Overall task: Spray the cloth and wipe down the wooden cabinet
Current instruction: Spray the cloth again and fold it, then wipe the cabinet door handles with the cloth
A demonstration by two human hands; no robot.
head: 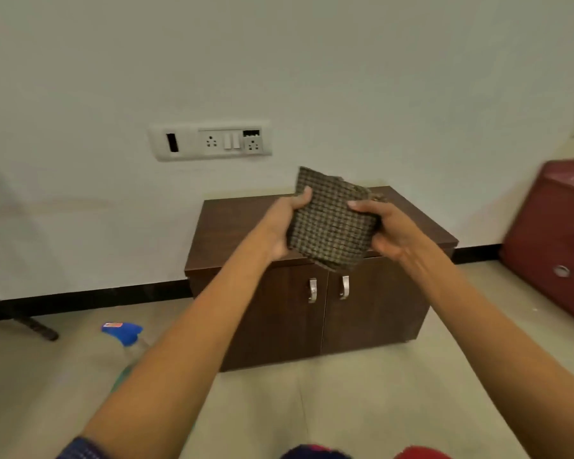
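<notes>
I hold a folded brown checked cloth [332,223] up in front of me with both hands. My left hand [284,223] grips its left edge, thumb on top. My right hand [388,230] grips its right edge. Behind and below the cloth stands the low dark wooden cabinet [242,226] against the wall, with two doors and two metal handles [328,288]. A spray bottle [126,336] with a blue trigger head lies on the floor to the left, partly hidden behind my left forearm.
A reddish drawer unit [557,240] stands at the right edge. A wall socket panel [211,140] sits above the cabinet. A dark chair or table leg [30,323] rests on the tiled floor at far left.
</notes>
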